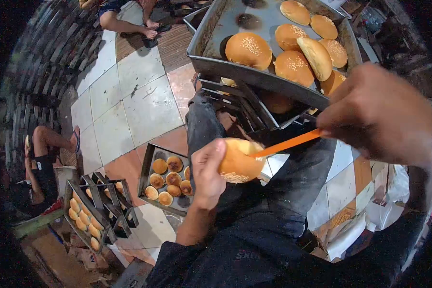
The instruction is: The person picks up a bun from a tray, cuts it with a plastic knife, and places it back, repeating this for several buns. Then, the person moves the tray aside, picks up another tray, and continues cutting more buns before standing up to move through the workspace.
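Note:
My left hand (209, 168) is closed round a sesame bun (242, 163), with the thumb along its side, above my lap. A fist-like grip of my right hand (369, 113) holds a slim, flat orange tool (290, 143). The tool's far end meets the bun at its upper right edge, and its tip is hidden there. Just beyond my hands, a large metal tray (211, 60) carries several sesame buns, one of them a large bun (248, 51) and another a bun tipped on its edge (316, 58).
On the floor to the left, another tray (146, 173) holds several browned buns (173, 178). Farther left, trays with rolls (84, 218) lean together. More trays (254, 103) are stacked under the large one. Two other people sit nearby, one leg (57, 139) at left. Plastic bags (386, 201) lie at right.

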`<state>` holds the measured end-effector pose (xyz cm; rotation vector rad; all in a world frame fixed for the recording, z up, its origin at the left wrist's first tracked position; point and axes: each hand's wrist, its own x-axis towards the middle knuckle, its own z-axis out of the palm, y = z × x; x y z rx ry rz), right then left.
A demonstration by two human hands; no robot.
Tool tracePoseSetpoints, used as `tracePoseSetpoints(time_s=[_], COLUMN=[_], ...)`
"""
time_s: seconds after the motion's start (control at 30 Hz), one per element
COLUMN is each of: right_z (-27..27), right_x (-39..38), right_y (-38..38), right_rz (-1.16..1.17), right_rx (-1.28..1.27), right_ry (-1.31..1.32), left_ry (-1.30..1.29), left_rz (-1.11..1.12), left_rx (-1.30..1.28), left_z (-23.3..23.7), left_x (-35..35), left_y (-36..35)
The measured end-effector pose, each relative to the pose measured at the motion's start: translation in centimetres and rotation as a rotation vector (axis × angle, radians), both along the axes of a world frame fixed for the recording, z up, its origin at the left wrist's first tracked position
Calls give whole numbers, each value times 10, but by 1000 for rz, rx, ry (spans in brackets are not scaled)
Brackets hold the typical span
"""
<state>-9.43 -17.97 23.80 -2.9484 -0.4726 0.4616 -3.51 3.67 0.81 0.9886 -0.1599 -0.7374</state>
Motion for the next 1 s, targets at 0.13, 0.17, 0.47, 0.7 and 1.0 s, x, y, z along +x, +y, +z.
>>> tracePoseSetpoints(time_s=[0.13, 0.17, 0.47, 0.7, 1.0], right_z=[17, 12, -4, -13, -46], right_x=[0, 7, -4, -18, -24], right_y=[-5, 3, 16, 22, 28], right_rz=[-65, -46, -167, -258, -331], right_rx=[-3, -59, -2, 57, 237], right_ry=[22, 82, 55, -89, -90], left_ry=[97, 151, 279, 416, 376], left_rz=[185, 188, 323, 415, 462], left_rx=[-82, -87, -232, -373, -413], left_z=[-1, -5, -12, -9, -13], left_x=[7, 5, 9, 21, 35], left_y=[5, 4, -3, -3, 1])
